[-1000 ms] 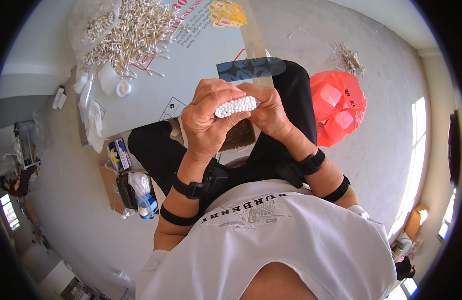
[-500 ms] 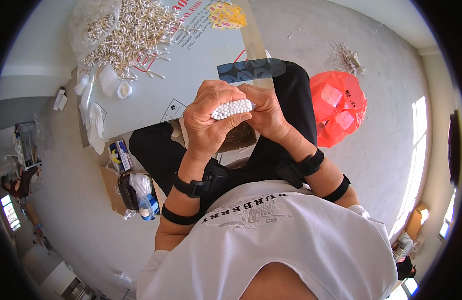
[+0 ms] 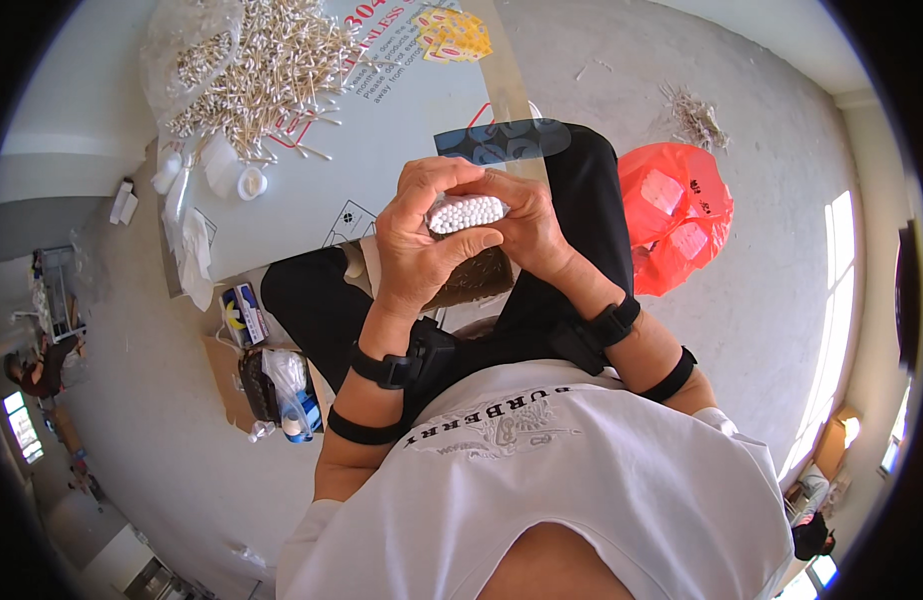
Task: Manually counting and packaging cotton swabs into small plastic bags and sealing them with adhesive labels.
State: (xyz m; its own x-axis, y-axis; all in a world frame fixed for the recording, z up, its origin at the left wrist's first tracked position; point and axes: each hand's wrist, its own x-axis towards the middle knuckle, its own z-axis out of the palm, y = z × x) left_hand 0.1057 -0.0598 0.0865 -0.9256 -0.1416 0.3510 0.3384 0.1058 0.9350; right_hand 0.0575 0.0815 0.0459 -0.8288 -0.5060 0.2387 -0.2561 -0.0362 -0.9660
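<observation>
It looks like a small packing workshop set up in a bare room. A grey concrete floor (image 3: pixel 782 250) carries a low white tabletop (image 3: pixel 402 130) heaped with loose cotton swabs (image 3: pixel 252 70), beside small white tubs (image 3: pixel 250 182), clear plastic bags (image 3: pixel 197 250), a red plastic bag (image 3: pixel 677 215) and cardboard scraps (image 3: pixel 222 360).

Both hands (image 3: pixel 472 235) together, fingers curled.

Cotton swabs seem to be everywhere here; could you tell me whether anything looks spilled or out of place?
Yes. The big heap of cotton swabs spreads loose beyond its clear bag across the white board, and a small clump of swabs lies on the floor. Both hands hold a neat bundle.
</observation>
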